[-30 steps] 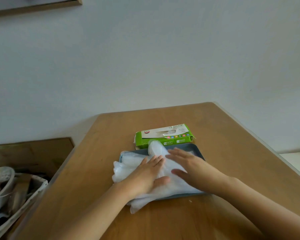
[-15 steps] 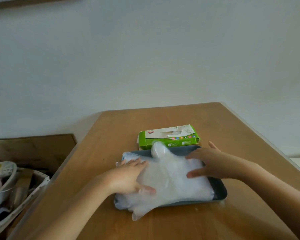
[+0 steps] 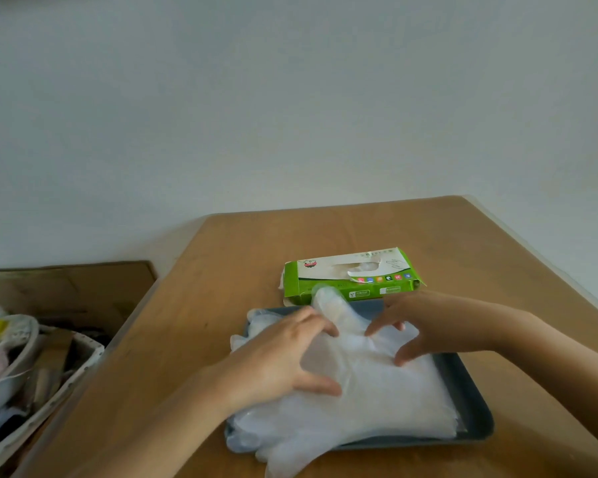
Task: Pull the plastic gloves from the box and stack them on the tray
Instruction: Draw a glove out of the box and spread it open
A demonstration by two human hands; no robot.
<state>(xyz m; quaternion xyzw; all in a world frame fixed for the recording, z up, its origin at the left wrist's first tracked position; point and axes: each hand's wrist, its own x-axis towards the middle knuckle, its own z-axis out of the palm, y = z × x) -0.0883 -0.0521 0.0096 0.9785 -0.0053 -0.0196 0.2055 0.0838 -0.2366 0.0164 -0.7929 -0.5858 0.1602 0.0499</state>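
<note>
A stack of clear plastic gloves point(image 3: 370, 405) lies on a dark grey tray point(image 3: 473, 405) in the middle of the wooden table. The stack hangs over the tray's left and front edges, and one glove finger sticks up at the back. My left hand point(image 3: 283, 357) rests on the left part of the stack with its fingers spread. My right hand point(image 3: 425, 322) touches the stack's back right with its fingertips, thumb apart. Behind the tray stands the green and white glove box point(image 3: 351, 276), with a bit of plastic showing in its top slot.
The wooden table point(image 3: 325, 236) ends at a white wall behind and narrows to the right. On the left, lower down, a white basket point(image 3: 32, 367) holds mixed items beside a brown board point(image 3: 66, 288).
Both hands have moved together toward the stack's middle and back. The camera has tilted down a little.
</note>
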